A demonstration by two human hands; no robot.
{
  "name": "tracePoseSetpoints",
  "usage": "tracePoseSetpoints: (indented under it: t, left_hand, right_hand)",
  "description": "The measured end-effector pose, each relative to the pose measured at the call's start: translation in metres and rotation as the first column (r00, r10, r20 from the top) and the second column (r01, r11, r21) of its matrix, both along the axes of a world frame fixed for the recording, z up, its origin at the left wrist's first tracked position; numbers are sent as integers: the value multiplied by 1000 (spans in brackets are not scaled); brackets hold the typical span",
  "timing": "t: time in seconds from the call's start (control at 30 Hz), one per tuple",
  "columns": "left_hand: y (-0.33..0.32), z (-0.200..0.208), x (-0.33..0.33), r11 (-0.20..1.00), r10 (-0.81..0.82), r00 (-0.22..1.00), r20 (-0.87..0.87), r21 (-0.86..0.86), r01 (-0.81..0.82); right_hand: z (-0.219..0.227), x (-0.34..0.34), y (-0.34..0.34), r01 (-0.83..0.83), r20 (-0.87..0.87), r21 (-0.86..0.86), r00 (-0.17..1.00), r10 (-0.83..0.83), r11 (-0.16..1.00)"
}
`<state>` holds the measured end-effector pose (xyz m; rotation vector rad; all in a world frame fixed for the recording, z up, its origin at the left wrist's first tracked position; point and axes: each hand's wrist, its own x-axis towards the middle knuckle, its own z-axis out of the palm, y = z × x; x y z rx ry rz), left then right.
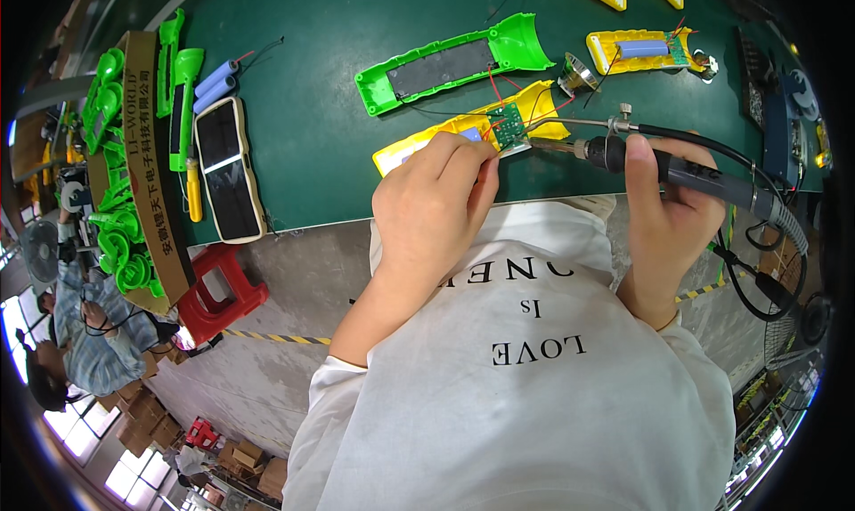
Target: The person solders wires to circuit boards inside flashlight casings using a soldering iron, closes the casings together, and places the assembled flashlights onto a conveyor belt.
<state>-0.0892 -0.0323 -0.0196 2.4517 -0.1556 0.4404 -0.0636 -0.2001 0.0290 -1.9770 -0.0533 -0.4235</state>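
Observation:
My left hand is closed at the near edge of a yellow half housing, its fingertips pressed together beside a green circuit board. Whatever lies under those fingers is hidden. Part of a blue battery cell shows next to them. In my right hand is a soldering iron with a thin metal solder-feed tube clamped along it. Its tip is at the board's right edge. Red and black wires run from the board toward a silver reflector. Behind lies a green half housing with a dark pad inside.
Another yellow housing with a battery and board lies at the right. At the left are a phone, blue cells, a yellow-handled screwdriver and a carton of green parts. A red stool stands below the table edge.

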Motion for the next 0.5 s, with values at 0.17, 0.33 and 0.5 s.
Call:
tracePoseSetpoints:
  t: [0.17,0.33,0.5]
  left_hand:
    - [1,0,1,1000,0,1000,13,16,0]
    - [1,-1,2,1000,1,1000,18,4,-1]
    - [0,-1,2,1000,1,1000,18,-14,0]
  right_hand:
    - [0,-1,-1,-7,30,67,1000,5,998]
    - [-2,1,-2,-40,31,83,999,37,996]
    - [-2,1,-2,-32,-23,41,999,33,999]
